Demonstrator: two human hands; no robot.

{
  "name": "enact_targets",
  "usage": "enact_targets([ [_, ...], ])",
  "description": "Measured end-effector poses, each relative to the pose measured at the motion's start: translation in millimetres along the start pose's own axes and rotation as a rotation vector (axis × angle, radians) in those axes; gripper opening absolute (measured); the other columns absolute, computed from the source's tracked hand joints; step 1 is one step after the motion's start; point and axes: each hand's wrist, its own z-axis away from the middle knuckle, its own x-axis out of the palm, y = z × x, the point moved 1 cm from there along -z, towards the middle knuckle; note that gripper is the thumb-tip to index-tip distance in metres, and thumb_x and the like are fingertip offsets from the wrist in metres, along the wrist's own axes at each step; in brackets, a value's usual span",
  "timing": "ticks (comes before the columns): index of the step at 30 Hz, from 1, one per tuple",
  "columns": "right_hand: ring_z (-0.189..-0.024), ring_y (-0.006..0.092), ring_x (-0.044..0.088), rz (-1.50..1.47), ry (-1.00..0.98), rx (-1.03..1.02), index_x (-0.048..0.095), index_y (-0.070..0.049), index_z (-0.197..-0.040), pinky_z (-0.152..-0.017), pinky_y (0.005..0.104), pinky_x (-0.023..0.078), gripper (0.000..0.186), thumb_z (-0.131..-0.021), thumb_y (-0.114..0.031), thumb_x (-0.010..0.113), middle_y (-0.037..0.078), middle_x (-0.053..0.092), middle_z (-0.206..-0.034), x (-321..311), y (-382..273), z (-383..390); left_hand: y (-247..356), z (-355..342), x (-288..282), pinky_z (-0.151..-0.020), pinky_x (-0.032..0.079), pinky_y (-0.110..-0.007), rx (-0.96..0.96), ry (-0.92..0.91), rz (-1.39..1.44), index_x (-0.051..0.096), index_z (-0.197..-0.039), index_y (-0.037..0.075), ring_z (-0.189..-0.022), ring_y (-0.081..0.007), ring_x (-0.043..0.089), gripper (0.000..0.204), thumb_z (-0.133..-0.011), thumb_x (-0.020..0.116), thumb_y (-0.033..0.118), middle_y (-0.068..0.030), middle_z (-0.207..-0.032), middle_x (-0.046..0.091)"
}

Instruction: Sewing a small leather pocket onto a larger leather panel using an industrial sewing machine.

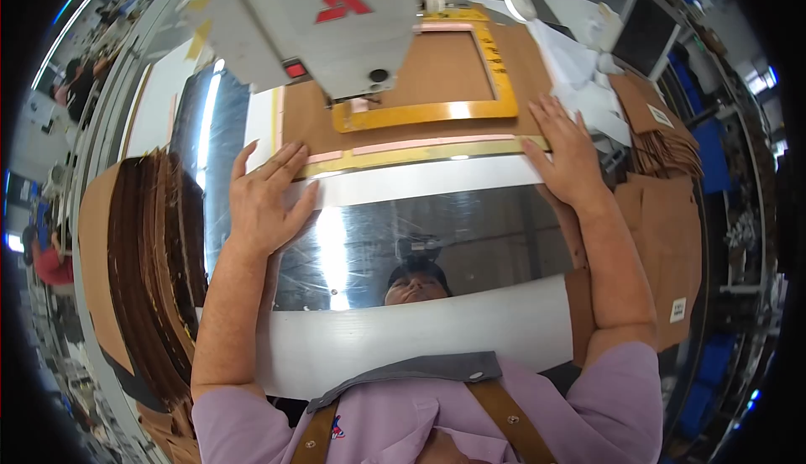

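My left hand (265,198) and my right hand (564,155) lie at either side of a brown panel (531,73), fingers extended on its near edge, where pink and pale yellow strips (432,145) run across. A yellow rectangular frame (424,113) rests on the panel beneath the white sewing machine head (285,31), which hides part of it. Between my hands and body are a white band (420,175), a shiny metal plate (470,229) reflecting part of a person, and a pale grey curved surface (420,338).
Dark-edged brown pieces (126,254) are stacked at left; more brown pieces (655,262) lie at right. Behind these stand a monitor (640,31) and crumpled white material (562,44). Two other people (54,258) (77,86) work at far left. Blue bins (712,346) line the right side.
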Motion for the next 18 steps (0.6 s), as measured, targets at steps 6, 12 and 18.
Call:
enact_targets([
  [6,-0.149,0.0334,0.037,0.015,0.062,0.035,0.051,-0.002,-0.147,-0.123,0.0569,0.024,0.069,-0.099,-0.052,0.055,0.018,0.045,-0.157,3.3,4.8,3.9,-2.9,2.6,1.3,-0.118,0.030,-0.048,-0.068,-0.044,0.005,0.071,-0.125,0.005,-0.116,-0.0231,0.069,0.045,-0.085,0.069,0.026,-0.0136,-0.127,0.072],
  [12,-0.151,0.0324,0.034,-0.002,0.009,0.065,0.050,-0.002,-0.148,-0.124,0.0505,0.024,0.072,-0.101,-0.057,0.048,0.017,0.044,-0.158,3.3,3.3,4.9,4.9,-2.2,2.2,-0.121,0.025,-0.047,0.023,0.019,-0.081,0.064,-0.139,0.011,-0.134,-0.0210,0.057,0.055,-0.090,0.061,0.037,-0.0103,-0.144,0.062],
  [18,-0.151,0.0298,0.034,0.117,0.073,0.049,0.048,-0.003,-0.149,-0.124,0.0569,0.020,0.070,-0.102,-0.054,0.048,0.016,0.042,-0.159,-1.8,7.0,11.5,4.7,-0.8,5.5,-0.122,0.023,-0.048,-0.132,-0.194,-0.002,0.058,-0.144,0.012,-0.144,-0.0231,0.046,0.060,-0.093,0.058,0.042,-0.0095,-0.153,0.053],
])
